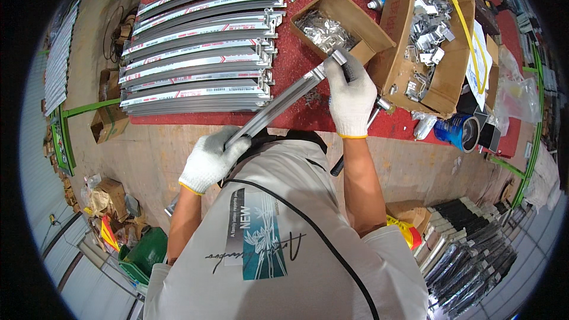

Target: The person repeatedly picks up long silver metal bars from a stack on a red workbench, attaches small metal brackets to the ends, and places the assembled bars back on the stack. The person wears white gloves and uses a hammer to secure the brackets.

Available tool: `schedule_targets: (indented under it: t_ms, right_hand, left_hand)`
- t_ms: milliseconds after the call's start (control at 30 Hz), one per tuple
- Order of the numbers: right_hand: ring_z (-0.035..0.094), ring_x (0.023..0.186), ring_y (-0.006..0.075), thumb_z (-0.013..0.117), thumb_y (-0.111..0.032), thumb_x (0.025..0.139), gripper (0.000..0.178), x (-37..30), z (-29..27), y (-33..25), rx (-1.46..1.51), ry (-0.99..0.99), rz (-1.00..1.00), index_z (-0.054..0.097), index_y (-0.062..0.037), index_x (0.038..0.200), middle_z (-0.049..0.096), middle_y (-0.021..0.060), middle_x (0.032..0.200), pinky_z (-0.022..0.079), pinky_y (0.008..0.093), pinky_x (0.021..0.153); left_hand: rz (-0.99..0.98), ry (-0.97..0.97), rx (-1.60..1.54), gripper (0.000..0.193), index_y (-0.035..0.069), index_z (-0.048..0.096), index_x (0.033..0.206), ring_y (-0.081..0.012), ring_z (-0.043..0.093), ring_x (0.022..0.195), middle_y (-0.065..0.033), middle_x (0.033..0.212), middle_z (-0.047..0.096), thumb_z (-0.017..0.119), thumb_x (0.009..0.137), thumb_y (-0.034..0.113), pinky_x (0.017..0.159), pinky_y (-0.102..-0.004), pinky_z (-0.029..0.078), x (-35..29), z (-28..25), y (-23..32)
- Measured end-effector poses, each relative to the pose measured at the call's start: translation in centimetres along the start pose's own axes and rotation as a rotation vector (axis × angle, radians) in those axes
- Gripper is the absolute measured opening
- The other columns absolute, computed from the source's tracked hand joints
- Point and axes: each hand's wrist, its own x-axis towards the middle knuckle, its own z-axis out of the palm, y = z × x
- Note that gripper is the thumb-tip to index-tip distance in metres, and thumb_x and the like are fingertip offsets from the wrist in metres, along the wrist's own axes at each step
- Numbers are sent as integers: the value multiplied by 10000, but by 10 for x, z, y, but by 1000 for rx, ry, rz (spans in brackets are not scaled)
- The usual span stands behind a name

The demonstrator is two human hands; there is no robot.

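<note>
Head view, metal bundles: long silver metal strips with white-and-red labels [195,92] lie in rows, near ends close to the front edge of the red-covered bench [288,59].
Left hand: white-gloved left hand [214,157], grasping the strip's lower end, off the bench edge on the body side.
Held strip: slim silver metal channel strip [278,106], tilted, raised, crossing above the front edge.
Gap: a band of red covering separates bundles from boxes.
Right hand: white-gloved right hand [351,95], fingers closed around the upper end, just beside the small open brown cardboard box of silver metal pieces [373,38].
Large box: tall open brown cardboard box of metal brackets [393,21], limiting room rightward.
Bench corner: blue cylindrical tin [448,130] lies at the front edge.
</note>
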Motion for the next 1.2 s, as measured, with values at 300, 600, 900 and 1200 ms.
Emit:
schedule_targets:
  t_ms: [300,600,900,1200]
  right_hand:
    - [839,1041,321,831,-232,986,370,-7,0,2,-169,-14,-52,818,-5,1278,835,231,1128,632,380,938]
    - [780,982,442,744,-346,1014,366,4,-21,-11,-503,-304,-293,814,-10,1140,808,239,1010,616,528,908]
    - [756,913,507,659,-268,975,311,-4,-33,-7,-816,-715,-199,746,31,978,757,311,914,604,625,867]
    - [735,940,550,644,-349,981,441,0,-37,-7,-938,-1010,-14,777,70,959,729,367,941,580,614,934]
  left_hand:
    - [17,-31,-17,451,58,766,1309,-471,767,1021,-261,1058,790,741,1060,434,900,-489,596,6,-1,-6]
    - [-50,37,196,535,71,748,1319,-468,756,1091,-248,1114,787,786,1004,502,928,-521,589,7,0,-10]
    - [110,129,479,629,71,746,1247,-440,735,1020,-193,1045,745,891,874,556,896,-527,596,19,-9,-29]
    - [304,220,640,685,29,749,1282,-432,734,994,-200,1053,737,935,819,497,876,-513,593,27,-20,-29]
